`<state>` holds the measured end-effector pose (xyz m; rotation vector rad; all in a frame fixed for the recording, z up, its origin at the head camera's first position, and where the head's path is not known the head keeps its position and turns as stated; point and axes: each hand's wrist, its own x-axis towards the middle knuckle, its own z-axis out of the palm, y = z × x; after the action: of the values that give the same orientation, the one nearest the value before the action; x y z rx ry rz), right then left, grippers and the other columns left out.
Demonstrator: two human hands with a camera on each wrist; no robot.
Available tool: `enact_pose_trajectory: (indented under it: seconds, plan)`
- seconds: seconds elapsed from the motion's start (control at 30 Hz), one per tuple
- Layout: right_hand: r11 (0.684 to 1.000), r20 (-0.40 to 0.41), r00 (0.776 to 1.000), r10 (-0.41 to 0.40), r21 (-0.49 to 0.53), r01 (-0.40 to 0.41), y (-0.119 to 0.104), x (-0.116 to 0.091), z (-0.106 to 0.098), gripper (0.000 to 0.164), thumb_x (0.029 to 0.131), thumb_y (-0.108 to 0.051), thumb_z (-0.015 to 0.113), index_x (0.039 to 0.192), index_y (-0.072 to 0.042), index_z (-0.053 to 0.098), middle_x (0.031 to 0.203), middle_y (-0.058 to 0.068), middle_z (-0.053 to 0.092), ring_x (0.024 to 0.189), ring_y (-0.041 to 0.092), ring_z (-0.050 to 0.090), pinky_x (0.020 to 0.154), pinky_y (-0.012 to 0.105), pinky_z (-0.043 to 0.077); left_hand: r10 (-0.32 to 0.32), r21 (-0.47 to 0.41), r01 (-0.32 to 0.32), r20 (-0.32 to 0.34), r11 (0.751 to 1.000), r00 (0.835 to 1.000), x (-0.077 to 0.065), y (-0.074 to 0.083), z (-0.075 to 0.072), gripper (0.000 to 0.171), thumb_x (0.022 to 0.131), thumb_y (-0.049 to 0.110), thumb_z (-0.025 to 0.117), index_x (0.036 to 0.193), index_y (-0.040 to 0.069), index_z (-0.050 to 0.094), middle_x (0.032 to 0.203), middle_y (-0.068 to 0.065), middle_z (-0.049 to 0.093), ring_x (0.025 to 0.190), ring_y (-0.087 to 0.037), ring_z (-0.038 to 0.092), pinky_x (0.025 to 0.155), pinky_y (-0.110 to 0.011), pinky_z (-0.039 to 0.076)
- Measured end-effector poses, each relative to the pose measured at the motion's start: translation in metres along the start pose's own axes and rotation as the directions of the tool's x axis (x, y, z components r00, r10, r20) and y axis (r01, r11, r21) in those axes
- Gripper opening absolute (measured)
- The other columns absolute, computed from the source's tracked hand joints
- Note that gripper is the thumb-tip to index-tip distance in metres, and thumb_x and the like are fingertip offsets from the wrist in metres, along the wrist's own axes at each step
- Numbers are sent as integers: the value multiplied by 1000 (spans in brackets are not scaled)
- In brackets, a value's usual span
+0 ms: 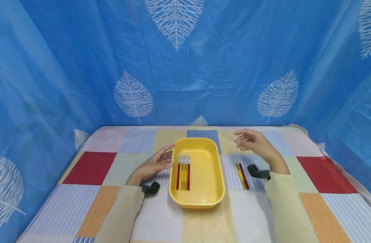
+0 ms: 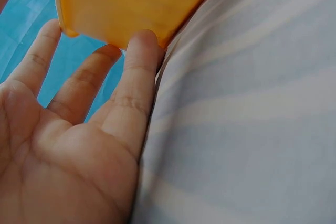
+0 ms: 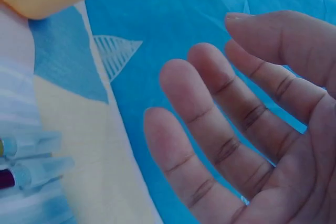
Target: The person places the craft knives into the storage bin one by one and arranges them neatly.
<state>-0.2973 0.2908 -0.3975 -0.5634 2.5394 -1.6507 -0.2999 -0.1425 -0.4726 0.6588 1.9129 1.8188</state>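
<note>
A yellow plastic tray [image 1: 208,175] stands in the middle of the table. Several slim red and gold pens [image 1: 185,175] with clear caps lie side by side along its left part. My left hand [image 1: 153,165] touches the tray's left side with spread fingers; in the left wrist view the fingertips [image 2: 142,43] meet the tray wall [image 2: 131,3]. Right of the tray, two more pens, one gold [image 1: 240,176] and one red [image 1: 244,175], lie on the cloth. Above and beyond them my right hand [image 1: 253,143] hovers with loosely bent fingers, holding nothing.
A patchwork cloth [image 1: 161,221] covers the table. Blue curtain [image 1: 234,60] with white leaf prints hangs behind it and along both sides. Each wrist wears a black camera, one on the left [image 1: 151,188] and one on the right [image 1: 258,172].
</note>
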Motion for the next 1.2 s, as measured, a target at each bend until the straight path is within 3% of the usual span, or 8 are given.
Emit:
enact_pose_trajectory:
  seconds: [0.2,0.5,0.97,1.2]
  plan:
    - [997,40,997,69,37,-70,11,0,-1,48,108,-4,62,148,16,49,123,36,66,100,23,76,86,30,65,10,-19,-9,16,1000,1000,0,0,-1,89,105,17,74,174,8,18,174,-28,25,158,-49,31,124,-52,40]
    - [987,50,987,151,41,-153,28,1,0,54,104,-4,67,150,17,47,122,29,70,103,24,74,87,33,65,1,-17,-1,5,1000,1000,1,0,0,89,105,16,74,174,8,19,174,-28,26,158,-49,32,124,-52,40]
    - [965,53,964,261,20,-263,45,0,0,58,100,-2,70,150,16,47,109,13,74,92,13,68,80,27,63,-8,5,8,-10,1000,1000,1,3,1,87,105,15,73,174,9,20,174,-27,27,158,-48,33,123,-53,40]
    - [965,81,961,263,-22,-262,54,-1,-2,56,98,-1,71,147,18,51,104,9,73,89,15,66,80,24,60,-9,8,9,-8,1000,1000,0,4,0,86,106,14,71,174,10,19,175,-26,26,159,-48,31,124,-55,38]
